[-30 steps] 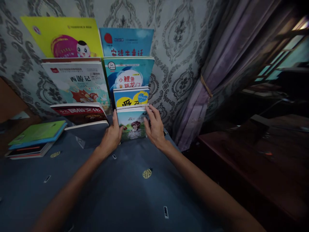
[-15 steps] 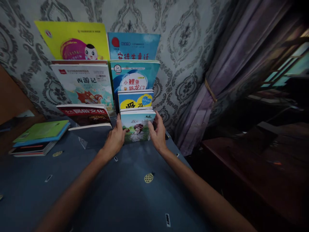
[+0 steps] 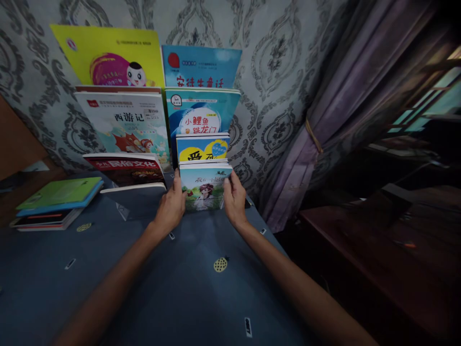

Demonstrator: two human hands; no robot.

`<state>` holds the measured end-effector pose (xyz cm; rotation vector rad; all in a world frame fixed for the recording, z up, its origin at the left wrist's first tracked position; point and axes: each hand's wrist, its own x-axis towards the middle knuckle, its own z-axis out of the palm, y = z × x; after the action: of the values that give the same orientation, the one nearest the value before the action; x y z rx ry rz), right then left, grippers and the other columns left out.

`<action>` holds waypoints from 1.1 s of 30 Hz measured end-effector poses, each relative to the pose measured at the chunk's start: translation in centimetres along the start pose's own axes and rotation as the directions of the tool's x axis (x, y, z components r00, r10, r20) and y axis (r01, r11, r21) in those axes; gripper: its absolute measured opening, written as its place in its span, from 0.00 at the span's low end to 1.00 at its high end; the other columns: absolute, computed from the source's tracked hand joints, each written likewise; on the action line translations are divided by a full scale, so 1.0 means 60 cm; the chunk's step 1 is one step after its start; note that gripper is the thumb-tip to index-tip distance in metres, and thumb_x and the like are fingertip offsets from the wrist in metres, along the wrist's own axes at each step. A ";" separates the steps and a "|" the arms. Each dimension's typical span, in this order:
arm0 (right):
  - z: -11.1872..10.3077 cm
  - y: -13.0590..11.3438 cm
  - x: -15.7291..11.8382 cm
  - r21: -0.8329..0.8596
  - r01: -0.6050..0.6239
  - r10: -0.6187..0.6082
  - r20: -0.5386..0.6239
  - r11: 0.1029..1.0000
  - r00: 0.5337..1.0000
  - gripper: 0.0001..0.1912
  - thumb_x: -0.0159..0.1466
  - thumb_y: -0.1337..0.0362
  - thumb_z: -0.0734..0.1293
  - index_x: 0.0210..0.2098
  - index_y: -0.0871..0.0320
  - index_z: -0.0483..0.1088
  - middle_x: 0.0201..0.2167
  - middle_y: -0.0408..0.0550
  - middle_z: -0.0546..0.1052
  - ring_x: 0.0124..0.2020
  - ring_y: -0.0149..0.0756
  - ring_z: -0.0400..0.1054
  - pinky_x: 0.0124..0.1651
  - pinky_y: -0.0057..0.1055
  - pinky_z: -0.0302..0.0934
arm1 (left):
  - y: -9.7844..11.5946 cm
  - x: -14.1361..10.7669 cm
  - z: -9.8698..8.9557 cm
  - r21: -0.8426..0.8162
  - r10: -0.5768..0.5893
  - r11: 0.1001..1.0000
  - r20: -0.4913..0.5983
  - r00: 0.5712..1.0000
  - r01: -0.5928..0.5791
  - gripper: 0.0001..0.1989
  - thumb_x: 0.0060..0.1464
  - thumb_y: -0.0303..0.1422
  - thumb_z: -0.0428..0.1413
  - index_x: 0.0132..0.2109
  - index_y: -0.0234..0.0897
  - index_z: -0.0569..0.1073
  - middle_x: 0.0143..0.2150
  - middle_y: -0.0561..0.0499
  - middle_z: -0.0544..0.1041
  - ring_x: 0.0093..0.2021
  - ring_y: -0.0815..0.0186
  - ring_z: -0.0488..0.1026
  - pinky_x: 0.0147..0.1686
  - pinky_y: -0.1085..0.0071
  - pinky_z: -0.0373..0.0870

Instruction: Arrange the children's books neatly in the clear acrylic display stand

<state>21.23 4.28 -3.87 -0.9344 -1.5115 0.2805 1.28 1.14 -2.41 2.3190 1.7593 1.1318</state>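
Observation:
Several thin books stand upright at the front of the right column, the foremost a green picture book (image 3: 205, 190) with a drawn figure on its cover. My left hand (image 3: 171, 204) is closed on their left edge. On the right edge sits my right hand (image 3: 236, 199), its thumb on the front cover and its fingers around the side. Directly behind them rise a yellow-and-blue book (image 3: 187, 150), a blue book with red lettering (image 3: 201, 113) and a taller blue book (image 3: 201, 62). The lower ends of these rear books are hidden.
To the left stand a yellow-green book (image 3: 108, 53), a pale book (image 3: 126, 115), a dark red book (image 3: 126, 166) and a grey support (image 3: 139, 202). Flat books (image 3: 59, 192) lie stacked at far left on the blue tablecloth (image 3: 173, 288). A purple curtain (image 3: 295, 168) hangs at right.
The view has shifted slightly. My right thumb has moved a little toward the right edge of the front book; both hands remain on the same books.

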 end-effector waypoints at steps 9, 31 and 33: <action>0.001 0.001 0.010 -0.042 0.011 -0.013 -0.052 0.999 0.999 0.21 0.73 0.54 0.57 0.59 0.55 0.70 0.54 0.55 0.76 0.56 0.46 0.69 0.60 0.44 0.64 | 0.001 0.000 0.005 0.053 -0.042 0.998 0.006 0.999 0.042 0.38 0.65 0.26 0.49 0.74 0.38 0.38 0.60 0.34 0.75 0.51 0.53 0.80 0.48 0.59 0.75; 0.010 -0.005 0.009 -0.029 -0.026 0.024 -0.073 0.999 0.997 0.13 0.70 0.54 0.58 0.43 0.55 0.68 0.39 0.48 0.72 0.43 0.42 0.67 0.48 0.37 0.63 | -0.001 -0.004 0.008 0.028 -0.060 0.998 0.047 0.997 0.059 0.42 0.64 0.24 0.45 0.75 0.37 0.28 0.59 0.32 0.75 0.46 0.53 0.81 0.48 0.57 0.76; 0.008 -0.006 0.011 -0.032 -0.023 0.021 -0.057 0.999 0.998 0.13 0.70 0.55 0.58 0.41 0.55 0.68 0.37 0.47 0.71 0.42 0.41 0.66 0.46 0.36 0.62 | 0.000 -0.004 0.007 0.013 -0.064 0.998 0.048 0.997 0.064 0.42 0.64 0.24 0.45 0.75 0.37 0.28 0.60 0.32 0.75 0.47 0.53 0.80 0.49 0.56 0.76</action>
<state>20.71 4.66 -3.27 -0.9780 -1.4588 0.2438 1.47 1.13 -2.85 2.2584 1.8145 1.0501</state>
